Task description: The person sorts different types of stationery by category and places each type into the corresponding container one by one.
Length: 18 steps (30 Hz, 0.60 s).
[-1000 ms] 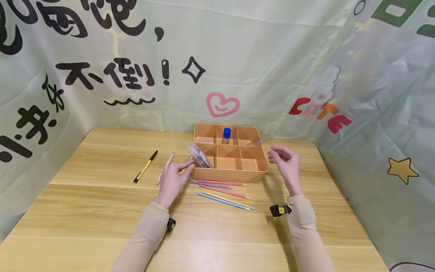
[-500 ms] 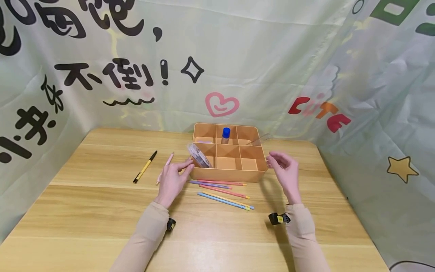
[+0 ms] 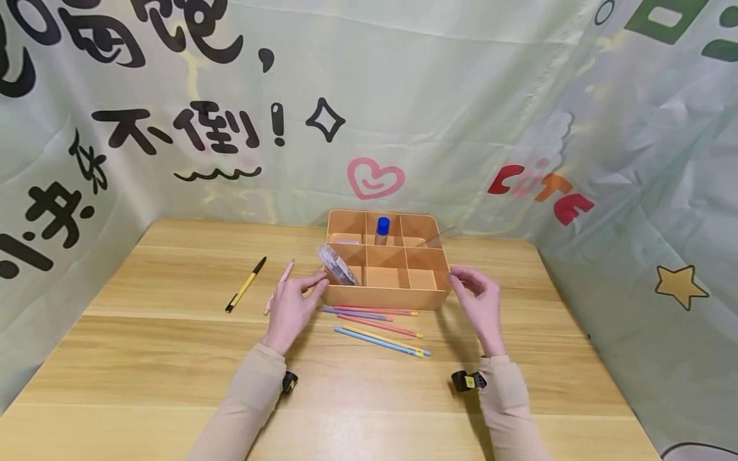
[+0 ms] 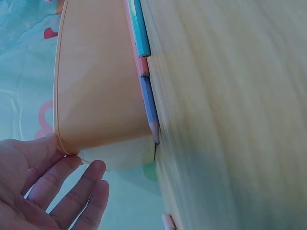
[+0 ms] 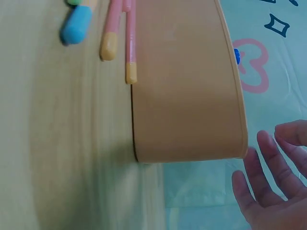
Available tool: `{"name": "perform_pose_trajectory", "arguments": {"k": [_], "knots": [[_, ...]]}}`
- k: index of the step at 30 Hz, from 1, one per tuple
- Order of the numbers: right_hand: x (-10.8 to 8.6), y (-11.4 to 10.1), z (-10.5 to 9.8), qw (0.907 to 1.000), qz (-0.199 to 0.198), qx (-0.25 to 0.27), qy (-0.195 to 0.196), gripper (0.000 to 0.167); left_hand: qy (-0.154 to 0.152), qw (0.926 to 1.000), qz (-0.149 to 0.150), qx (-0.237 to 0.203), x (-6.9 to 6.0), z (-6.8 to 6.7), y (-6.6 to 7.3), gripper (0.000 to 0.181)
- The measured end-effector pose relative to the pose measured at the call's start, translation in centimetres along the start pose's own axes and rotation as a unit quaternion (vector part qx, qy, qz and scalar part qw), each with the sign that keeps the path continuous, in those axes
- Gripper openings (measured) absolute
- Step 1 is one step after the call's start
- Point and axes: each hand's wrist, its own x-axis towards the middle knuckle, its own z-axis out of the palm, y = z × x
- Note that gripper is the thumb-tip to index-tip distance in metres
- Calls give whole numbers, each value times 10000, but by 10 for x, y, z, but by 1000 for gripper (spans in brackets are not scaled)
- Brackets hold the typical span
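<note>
An orange desk organizer box (image 3: 385, 297) with several compartments stands toward the back of the table. At its left front corner my left hand (image 3: 291, 310) pinches the rim between thumb and index finger, the other fingers loose. My right hand (image 3: 480, 307) is at the right front corner, fingers relaxed and bent; in the right wrist view the fingertips (image 5: 250, 152) are close to the corner, and whether they touch it I cannot tell. A clear packet (image 3: 337, 265) leans in the front left compartment, and a blue-capped tube (image 3: 382, 230) stands in the back middle one.
Several coloured pencils (image 3: 380, 342) lie just in front of the box. A yellow and black pen (image 3: 246, 285) lies to the left, with a pink pencil (image 3: 286, 270) partly behind my left hand. A clear strip (image 3: 441, 237) sticks out of the back right compartment. Printed cloth (image 3: 450, 115) hangs behind.
My right hand has come down and leftward, from beside the box to its right front corner. The left hand stays at the left corner, and the box looks unmoved.
</note>
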Motion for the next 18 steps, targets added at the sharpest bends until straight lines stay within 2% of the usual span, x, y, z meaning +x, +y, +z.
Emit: {"name": "perform_pose_trajectory", "arguments": {"k": [4, 9, 18], "knots": [[-3, 5, 1, 9992, -162, -356, -42, 18, -30, 10000, -52, 29, -1, -1, 1, 25], [-6, 10, 2, 9945, -324, -927, -359, 18, -70, 9999, -87, 57, -2, -2, 2, 28], [-9, 13, 3, 9893, -313, -1195, -772, 26, -73, 9999, 16, 107, -3, -3, 2, 30]]}}
